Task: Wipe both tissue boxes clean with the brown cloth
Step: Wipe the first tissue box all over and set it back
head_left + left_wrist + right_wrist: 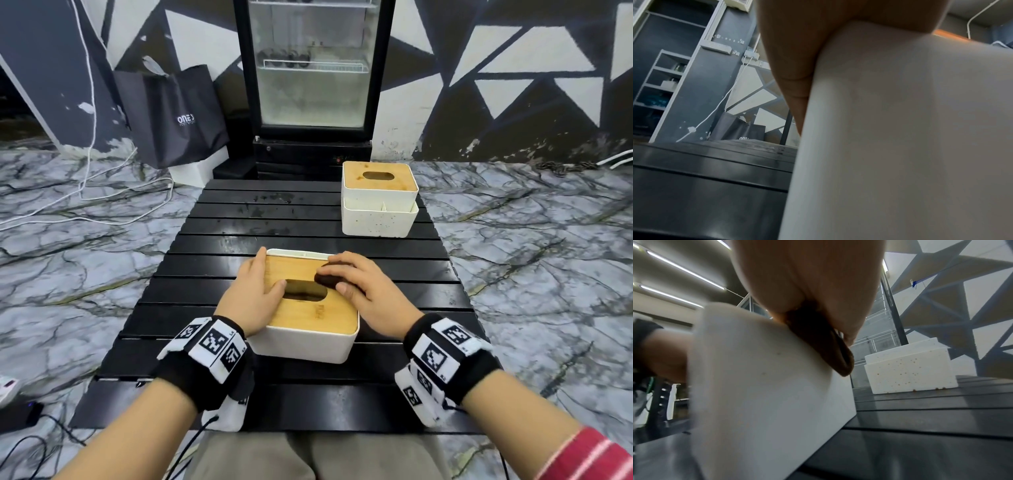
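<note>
A white tissue box [308, 344] with a wooden lid and a dark oval slot sits near me on the black slatted table [212, 260]. My left hand [255, 291] lies over the lid's left side, thumb at the slot, steadying the box [900, 129]. My right hand [356, 284] presses a folded brown cloth [330, 278] onto the lid's right side; in the right wrist view the cloth [824, 345] sits at the top edge of the near box [766, 386]. A second white tissue box [378, 200] with a wooden lid stands far right, its speckled front [910, 369] showing brown spots.
A glass-door fridge [313, 68] stands beyond the table's far edge. A dark shopping bag [171, 113] and white cables [102, 195] lie on the marble floor at the left. Wet smears [274, 198] mark the far slats.
</note>
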`<state>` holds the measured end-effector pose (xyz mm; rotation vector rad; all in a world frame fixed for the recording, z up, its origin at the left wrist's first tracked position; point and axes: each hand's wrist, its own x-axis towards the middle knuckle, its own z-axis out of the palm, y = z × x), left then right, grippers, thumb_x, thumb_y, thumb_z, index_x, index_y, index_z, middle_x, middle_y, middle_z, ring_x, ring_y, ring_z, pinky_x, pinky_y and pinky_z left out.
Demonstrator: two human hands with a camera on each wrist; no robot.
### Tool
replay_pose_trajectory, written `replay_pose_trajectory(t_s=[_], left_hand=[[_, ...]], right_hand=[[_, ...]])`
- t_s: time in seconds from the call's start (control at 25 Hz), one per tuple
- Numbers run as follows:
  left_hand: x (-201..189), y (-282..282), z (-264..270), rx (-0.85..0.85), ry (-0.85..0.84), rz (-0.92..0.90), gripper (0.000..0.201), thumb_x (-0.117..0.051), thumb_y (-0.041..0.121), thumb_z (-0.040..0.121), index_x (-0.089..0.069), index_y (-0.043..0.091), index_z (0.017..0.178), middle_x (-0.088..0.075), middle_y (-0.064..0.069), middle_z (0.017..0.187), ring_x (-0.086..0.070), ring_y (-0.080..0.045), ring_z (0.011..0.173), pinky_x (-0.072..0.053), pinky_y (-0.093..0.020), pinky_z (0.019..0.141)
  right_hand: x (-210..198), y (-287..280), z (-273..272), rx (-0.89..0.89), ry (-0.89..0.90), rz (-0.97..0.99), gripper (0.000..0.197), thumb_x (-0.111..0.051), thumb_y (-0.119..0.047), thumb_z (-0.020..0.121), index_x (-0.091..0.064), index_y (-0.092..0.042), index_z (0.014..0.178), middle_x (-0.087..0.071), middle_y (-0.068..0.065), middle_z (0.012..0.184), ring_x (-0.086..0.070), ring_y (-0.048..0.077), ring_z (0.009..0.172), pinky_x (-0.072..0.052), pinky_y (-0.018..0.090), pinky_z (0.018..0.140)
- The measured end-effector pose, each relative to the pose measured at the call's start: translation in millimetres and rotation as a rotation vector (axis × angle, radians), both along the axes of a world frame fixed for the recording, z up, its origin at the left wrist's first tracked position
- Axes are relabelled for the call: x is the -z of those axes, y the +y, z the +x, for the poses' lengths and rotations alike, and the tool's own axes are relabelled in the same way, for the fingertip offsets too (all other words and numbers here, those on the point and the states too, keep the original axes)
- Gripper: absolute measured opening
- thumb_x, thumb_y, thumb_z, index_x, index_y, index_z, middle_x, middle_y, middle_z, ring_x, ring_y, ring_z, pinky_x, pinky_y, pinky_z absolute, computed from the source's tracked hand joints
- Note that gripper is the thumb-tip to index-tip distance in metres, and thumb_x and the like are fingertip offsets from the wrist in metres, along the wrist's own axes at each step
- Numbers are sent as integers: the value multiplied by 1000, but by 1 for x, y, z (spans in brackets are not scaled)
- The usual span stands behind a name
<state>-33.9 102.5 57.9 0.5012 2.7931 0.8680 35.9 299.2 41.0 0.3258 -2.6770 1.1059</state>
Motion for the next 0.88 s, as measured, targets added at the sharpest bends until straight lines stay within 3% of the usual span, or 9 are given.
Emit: replay_pose_trajectory(t_s=[0.08, 0.28, 0.48, 0.64, 0.88], left_hand=[[1, 0, 0, -9, -7, 9, 68, -43, 33, 96, -4, 17, 150, -19, -8, 154, -39, -26, 131, -33, -34, 103], [0, -1, 0, 14, -3, -10, 68, -43, 34, 96, -4, 18, 150, -18, -6, 154, -40, -26, 130, -35, -35, 101], [-2, -1, 0, 31, 1, -31, 68, -42, 34, 96, -3, 17, 150, -19, -6, 153, -43, -26, 127, -38, -35, 98], [-3, 0, 1, 23, -14, -15, 68, -42, 33, 97, -2, 16, 150, -18, -6, 154, -41, -25, 129, -37, -35, 101], [-2, -1, 1, 33, -11, -24, 68, -41, 34, 97, -2, 18, 150, -19, -5, 153, -42, -24, 128, -38, -34, 100]], right_hand=[[4, -8, 16, -22, 34, -21, 32, -45, -18, 90, -59, -23, 118, -46, -7, 124, -35, 2, 119, -17, 6, 103], [11, -20, 45, -85, 32, -31, 35, -37, -31, 90, -58, -29, 118, -39, -23, 126, -32, -1, 122, -18, 11, 106], [3, -7, 18, -44, 1, -48, 32, -44, -19, 90, -58, -27, 118, -43, -17, 122, -34, -4, 119, -19, 7, 102], [3, -1, 2, 28, -19, -5, 34, -45, -14, 92, -56, -30, 119, -44, -15, 125, -35, 4, 122, -23, 23, 107], [12, -17, 40, -64, 37, -21, 32, -40, -28, 91, -54, -37, 119, -40, -21, 127, -31, -3, 123, -18, 11, 105]])
